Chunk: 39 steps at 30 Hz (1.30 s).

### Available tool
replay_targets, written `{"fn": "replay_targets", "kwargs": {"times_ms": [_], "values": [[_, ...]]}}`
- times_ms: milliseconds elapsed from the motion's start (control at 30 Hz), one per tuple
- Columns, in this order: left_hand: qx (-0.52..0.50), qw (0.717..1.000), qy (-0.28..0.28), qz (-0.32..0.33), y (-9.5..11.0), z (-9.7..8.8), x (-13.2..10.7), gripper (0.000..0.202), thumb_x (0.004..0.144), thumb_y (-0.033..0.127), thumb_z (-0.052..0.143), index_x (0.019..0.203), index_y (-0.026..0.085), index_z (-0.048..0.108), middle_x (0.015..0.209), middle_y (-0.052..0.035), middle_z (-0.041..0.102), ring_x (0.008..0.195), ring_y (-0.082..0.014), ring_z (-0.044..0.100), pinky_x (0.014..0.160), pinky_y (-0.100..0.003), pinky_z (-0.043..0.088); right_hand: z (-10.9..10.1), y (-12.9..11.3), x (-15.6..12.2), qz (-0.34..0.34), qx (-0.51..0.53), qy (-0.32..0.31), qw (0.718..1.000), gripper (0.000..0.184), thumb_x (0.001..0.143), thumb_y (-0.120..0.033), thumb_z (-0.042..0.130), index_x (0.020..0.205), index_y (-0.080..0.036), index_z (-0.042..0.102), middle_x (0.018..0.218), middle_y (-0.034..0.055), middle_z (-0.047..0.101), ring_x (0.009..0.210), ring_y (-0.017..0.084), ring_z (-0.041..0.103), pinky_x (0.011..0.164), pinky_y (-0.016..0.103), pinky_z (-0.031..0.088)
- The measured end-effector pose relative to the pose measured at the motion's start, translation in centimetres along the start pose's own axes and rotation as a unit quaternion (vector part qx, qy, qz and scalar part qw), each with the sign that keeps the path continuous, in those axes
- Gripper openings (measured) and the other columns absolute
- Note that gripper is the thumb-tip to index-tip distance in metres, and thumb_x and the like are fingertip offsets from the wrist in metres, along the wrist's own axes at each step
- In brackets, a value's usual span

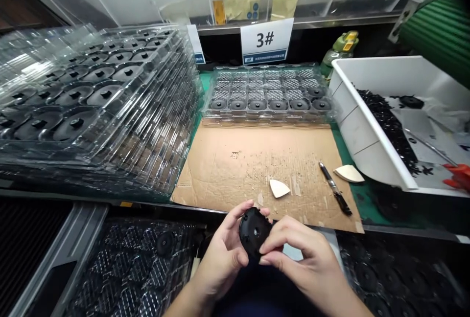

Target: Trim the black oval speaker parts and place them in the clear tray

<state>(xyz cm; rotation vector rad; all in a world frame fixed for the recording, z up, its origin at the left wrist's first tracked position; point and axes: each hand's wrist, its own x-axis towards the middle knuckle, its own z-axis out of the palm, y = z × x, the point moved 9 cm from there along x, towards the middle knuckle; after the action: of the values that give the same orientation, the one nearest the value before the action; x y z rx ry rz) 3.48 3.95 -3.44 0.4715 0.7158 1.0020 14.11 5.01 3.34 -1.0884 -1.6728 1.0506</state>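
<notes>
A black disc (pixel 251 236) is held up near the front edge of the bench, at the near middle. The person's left hand (pixel 228 252) grips it around its left side, fingers behind and thumb at the lower edge; the right hand (pixel 304 251) pinches its lower right rim between thumb and fingertips. Just beyond, a pale wedge (pixel 279 189) lies on a cardboard sheet (pixel 220 160), with a pen (pixel 335 190) to its right. On the far side sits a clear tray (pixel 257 85), its near row filled with black discs. Stacked trays (pixel 157 136) stand left, a white bin (pixel 362 136) right.
</notes>
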Motion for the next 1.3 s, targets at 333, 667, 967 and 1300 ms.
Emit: {"fn": "replay_targets", "kwargs": {"times_ms": [333, 667, 967, 1300], "values": [[-0.059, 0.996, 0.04, -0.056, -0.3, -1.1, 0.4, 0.065, 0.051, 0.039, 0.083, 0.112, 0.026, 0.063, 0.108, -0.0083, 0.068, 0.094, -0.0209, 0.064, 0.081, -0.029, 0.05, 1.4, 1.3, 0.5, 0.057, 0.055, -0.076, 0.994, 0.011, 0.083, -0.025, 0.065, 0.091, -0.032, 0.07, 0.077, 0.0008, 0.063, 0.069, 0.014, 0.061, 0.065, 0.026, 0.051], [-0.052, 0.995, 0.031, -0.085, -0.3, -0.7, 0.4, 0.063, 0.049, 0.044, 0.081, 0.107, 0.026, 0.066, 0.094, -0.0054, 0.07, 0.091, -0.0177, 0.064, 0.084, -0.025, 0.047, 1.9, 1.1, 1.4, 0.067, 0.078, -0.103, 0.989, 0.012, 0.086, -0.025, 0.061, 0.086, -0.03, 0.071, 0.072, 0.0001, 0.063, 0.067, 0.013, 0.06, 0.067, 0.024, 0.052], [-0.036, 0.996, 0.028, -0.07, -0.4, -0.6, 0.4, 0.062, 0.05, 0.044, 0.08, 0.107, 0.026, 0.066, 0.094, -0.0041, 0.07, 0.09, -0.0162, 0.064, 0.084, -0.023, 0.047, 1.6, 1.2, 0.5, 0.062, 0.048, -0.073, 0.994, 0.012, 0.087, -0.026, 0.059, 0.084, -0.03, 0.069, 0.07, 0.0002, 0.061, 0.064, 0.014, 0.058, 0.076, 0.031, 0.051], [-0.055, 0.997, -0.008, -0.043, 0.0, -0.1, 0.2, 0.059, 0.059, 0.04, 0.078, 0.114, 0.027, 0.06, 0.112, -0.0068, 0.066, 0.104, -0.0211, 0.061, 0.093, -0.031, 0.045, 0.5, 0.9, 0.3, 0.059, 0.05, -0.047, 0.996, 0.01, 0.088, -0.025, 0.059, 0.087, -0.027, 0.069, 0.075, 0.0011, 0.062, 0.07, 0.014, 0.059, 0.067, 0.026, 0.049]]}}
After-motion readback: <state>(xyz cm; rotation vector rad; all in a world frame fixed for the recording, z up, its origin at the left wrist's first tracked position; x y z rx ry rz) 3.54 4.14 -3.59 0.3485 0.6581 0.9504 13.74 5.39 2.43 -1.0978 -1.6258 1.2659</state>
